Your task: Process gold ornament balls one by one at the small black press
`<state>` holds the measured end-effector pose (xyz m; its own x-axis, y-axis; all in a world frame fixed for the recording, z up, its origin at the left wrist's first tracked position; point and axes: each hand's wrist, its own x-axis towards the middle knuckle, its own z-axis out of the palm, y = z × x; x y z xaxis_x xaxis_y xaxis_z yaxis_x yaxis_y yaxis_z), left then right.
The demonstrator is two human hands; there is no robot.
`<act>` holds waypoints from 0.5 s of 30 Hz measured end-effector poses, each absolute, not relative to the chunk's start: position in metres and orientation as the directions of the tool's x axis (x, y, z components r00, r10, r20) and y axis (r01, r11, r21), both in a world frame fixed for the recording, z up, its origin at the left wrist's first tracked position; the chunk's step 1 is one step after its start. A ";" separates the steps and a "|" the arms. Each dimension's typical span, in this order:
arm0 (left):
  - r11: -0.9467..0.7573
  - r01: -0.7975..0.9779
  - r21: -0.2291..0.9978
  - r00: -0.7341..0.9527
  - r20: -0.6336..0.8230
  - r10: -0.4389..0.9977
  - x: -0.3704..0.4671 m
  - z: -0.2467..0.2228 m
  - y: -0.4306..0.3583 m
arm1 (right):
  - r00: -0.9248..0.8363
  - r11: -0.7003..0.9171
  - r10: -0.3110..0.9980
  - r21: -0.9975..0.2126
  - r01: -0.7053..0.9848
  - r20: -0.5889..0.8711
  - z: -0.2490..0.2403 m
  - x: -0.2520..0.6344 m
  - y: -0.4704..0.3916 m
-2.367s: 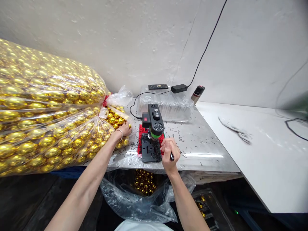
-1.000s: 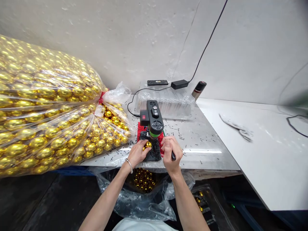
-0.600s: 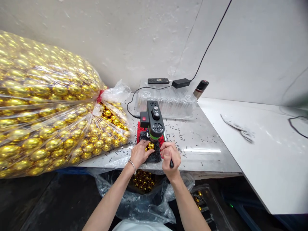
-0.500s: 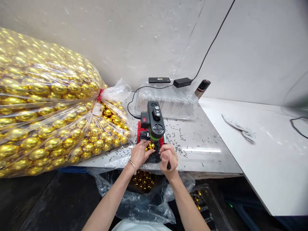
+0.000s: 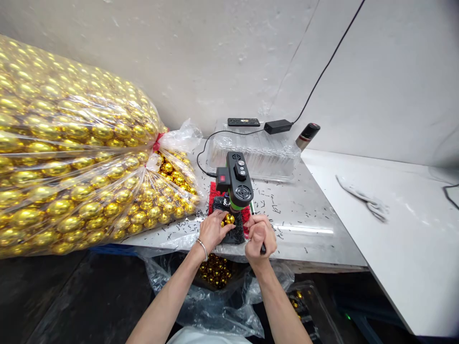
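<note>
A small black machine (image 5: pixel 241 179) with a green ring under its head stands on the metal worktop. My left hand (image 5: pixel 213 229), a bracelet on its wrist, pinches shiny gold balls (image 5: pixel 230 219) just below the machine's head. At least two balls show there; the fingers partly cover them. To the right of the machine, my right hand (image 5: pixel 261 236) is wrapped round a black handle (image 5: pixel 263 249), which seems to belong to the lever at the machine's side. Below the worktop edge, many gold balls (image 5: pixel 216 271) lie in an open clear plastic bag (image 5: pixel 201 310).
A huge clear bag of gold balls (image 5: pixel 79 157) fills the left side. Behind the machine sits a clear plastic box (image 5: pixel 272 165) with a black power adapter (image 5: pixel 278 126) and phone-like slab (image 5: pixel 244 122) on top. Black shavings litter the worktop (image 5: pixel 308 243). A glove (image 5: pixel 362 198) lies right.
The whole view has shifted, so things appear farther right. My left hand and the balls sit slightly farther left relative to the machine's head. My right hand keeps its grip on the handle.
</note>
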<state>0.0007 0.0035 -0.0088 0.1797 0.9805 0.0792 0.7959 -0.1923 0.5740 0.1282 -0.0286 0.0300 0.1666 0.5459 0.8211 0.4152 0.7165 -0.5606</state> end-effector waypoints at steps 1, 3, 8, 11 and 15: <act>-0.191 0.788 0.584 0.179 0.080 0.981 0.001 -0.009 0.005 | 0.177 0.710 0.554 -0.573 0.409 0.814 0.039 0.127 -0.029; -0.188 0.759 0.623 0.167 0.092 0.982 -0.001 -0.009 0.004 | 0.193 0.695 0.571 -0.595 0.403 0.798 0.053 0.126 -0.029; -0.171 0.582 0.795 0.167 0.089 0.982 -0.017 -0.004 -0.031 | 0.194 0.679 0.600 -0.622 0.390 0.776 0.065 0.125 -0.030; -0.064 0.524 0.849 0.340 -0.140 0.930 -0.024 -0.012 -0.069 | 0.199 0.691 0.589 -0.616 0.379 0.783 0.059 0.124 -0.030; 0.260 0.470 0.844 0.258 -0.413 0.874 -0.021 -0.049 -0.105 | 0.208 0.691 0.586 -0.617 0.376 0.783 0.054 0.123 -0.031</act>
<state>-0.0212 -0.1053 -0.0492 0.2576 0.8737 -0.4125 0.4697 0.2599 0.8437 0.1235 -0.0306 0.0540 0.2077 0.5864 0.7830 0.3759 0.6911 -0.6173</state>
